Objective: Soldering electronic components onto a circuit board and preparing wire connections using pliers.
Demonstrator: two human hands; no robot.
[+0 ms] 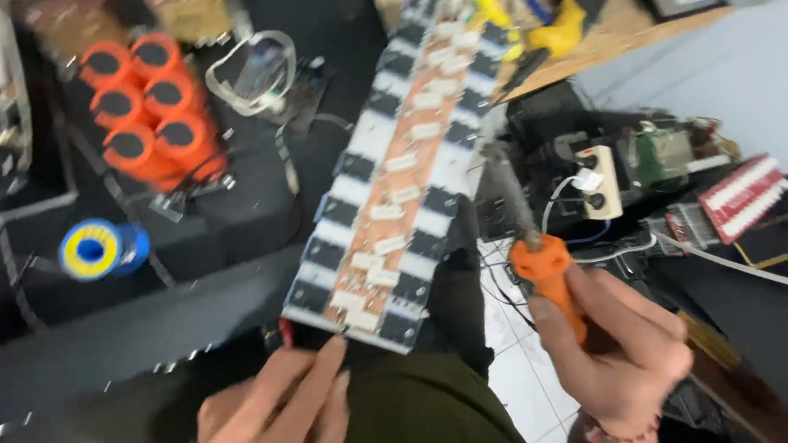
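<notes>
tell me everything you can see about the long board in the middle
The board is a long flat panel with a copper-coloured strip down its middle, crossed by small white tabs, and alternating black and white blocks along both edges. It lies slanted, near end by the person's lap, far end up toward the yellow tools. The left hand touches its near edge. The right hand holds an orange-handled soldering iron beside its right edge. The picture is blurred.

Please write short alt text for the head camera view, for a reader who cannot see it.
The right hand grips an orange-handled soldering iron beside a long battery pack, while the left hand touches the pack's near edge. Orange cylinders stand at left.
</notes>
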